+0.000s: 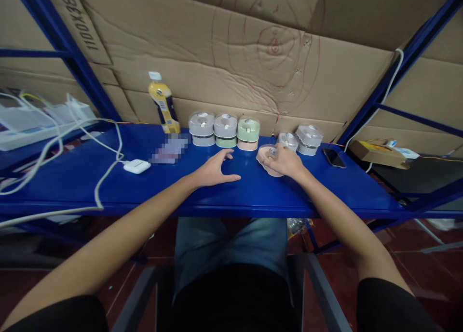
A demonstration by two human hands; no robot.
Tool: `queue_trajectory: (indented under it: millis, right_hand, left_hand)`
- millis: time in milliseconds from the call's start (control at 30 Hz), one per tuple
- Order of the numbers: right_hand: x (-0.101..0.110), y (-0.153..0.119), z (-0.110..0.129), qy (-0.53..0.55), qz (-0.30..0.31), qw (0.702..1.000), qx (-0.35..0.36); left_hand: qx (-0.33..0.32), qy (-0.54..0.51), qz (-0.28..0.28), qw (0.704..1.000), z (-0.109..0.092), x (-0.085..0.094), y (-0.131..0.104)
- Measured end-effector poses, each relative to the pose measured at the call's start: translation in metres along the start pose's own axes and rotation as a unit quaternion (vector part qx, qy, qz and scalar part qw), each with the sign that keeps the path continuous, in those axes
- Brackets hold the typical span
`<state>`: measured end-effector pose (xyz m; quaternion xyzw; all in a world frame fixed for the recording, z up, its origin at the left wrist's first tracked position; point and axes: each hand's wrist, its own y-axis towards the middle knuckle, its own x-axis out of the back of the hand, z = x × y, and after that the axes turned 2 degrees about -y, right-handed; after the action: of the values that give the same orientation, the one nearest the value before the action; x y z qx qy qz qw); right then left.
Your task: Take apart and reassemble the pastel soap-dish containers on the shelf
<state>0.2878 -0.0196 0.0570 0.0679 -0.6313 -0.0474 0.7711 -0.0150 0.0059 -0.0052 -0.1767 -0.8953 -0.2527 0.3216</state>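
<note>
On the blue table, my right hand point(287, 162) is wrapped over a pinkish round container point(266, 153) with a clear lid, which tilts slightly. My left hand point(216, 170) hovers over the table with thumb and fingers apart, holding nothing. Behind it stand stacked containers: grey on grey point(201, 127), grey on green point(225, 128), and green on pink point(248, 131). Behind my right hand is a grey container point(288, 140), partly hidden. Another grey stack point(309, 139) stands to its right.
A yellow bottle point(164, 103) stands at the back left, near a white case point(136, 166) and cables. A black phone point(333, 157) lies on the right of the blue table point(238, 197). Beyond it is an open cardboard box point(378, 154). Cardboard closes off the back.
</note>
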Motion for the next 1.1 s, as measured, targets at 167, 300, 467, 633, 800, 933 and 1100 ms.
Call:
queue_trajectory:
  millis: [167,300,467,633,800,933,1100]
  right_hand:
    - [-0.001,-0.005,0.007,0.161,0.012,0.949,0.271]
    - [-0.005,-0.001,0.004,0.279,-0.030,0.906,0.318]
    - [-0.020,0.012,-0.015,0.342,-0.038,0.907,0.245]
    - [-0.032,0.022,-0.026,0.343,-0.048,0.919,0.189]
    - [-0.033,0.029,-0.034,0.347,-0.067,0.922,0.155]
    - [-0.028,0.031,-0.044,0.347,-0.037,0.927,0.142]
    - [-0.021,0.031,-0.053,0.276,0.042,0.949,0.145]
  left_hand:
    - [-0.034,-0.053,0.008,0.998,-0.001,0.002,0.000]
    - [-0.094,-0.053,0.034,0.994,-0.008,0.004,-0.003]
    - [-0.138,-0.013,0.088,0.986,-0.021,0.004,-0.009]
    - [-0.132,0.005,0.073,0.989,-0.023,0.004,-0.011]
    - [-0.115,0.027,0.024,0.993,-0.009,0.015,-0.007]
    - [-0.067,0.041,-0.036,0.996,0.010,0.033,-0.005]
    - [0.004,0.094,-0.063,0.994,0.029,0.045,-0.002]
